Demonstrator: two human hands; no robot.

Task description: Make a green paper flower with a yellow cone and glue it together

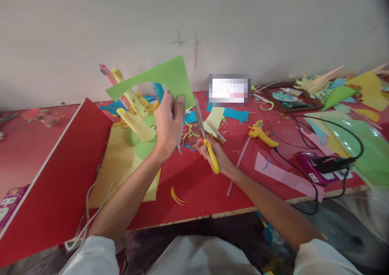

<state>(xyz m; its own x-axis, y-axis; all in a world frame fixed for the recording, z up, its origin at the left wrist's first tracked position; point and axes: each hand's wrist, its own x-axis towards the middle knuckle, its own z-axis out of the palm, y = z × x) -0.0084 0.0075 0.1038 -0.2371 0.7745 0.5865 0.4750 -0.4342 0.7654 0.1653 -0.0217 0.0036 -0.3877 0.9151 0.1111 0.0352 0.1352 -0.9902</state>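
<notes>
My left hand [170, 119] grips a sheet of green paper [170, 73] above the table, thumb and fingers closed on its lower part. A rounded piece is cut out of the sheet's lower left side. In my right hand [214, 153] is a pair of scissors [199, 119] with yellow handles, blades pointing up along the sheet's right edge. Whether the blades touch the paper I cannot tell. Below and left of my left hand, round green pieces [132, 137] and a rolled yellow paper cone [135, 123] lie on a yellow sheet [112, 165].
Paper shreds [190, 137] lie behind my hands. A yellow glue gun [263, 134] with a black cord rests to the right, near a purple power strip [313, 169]. A red upright board [60, 177] divides the table at left. A tray [291, 98] stands back right.
</notes>
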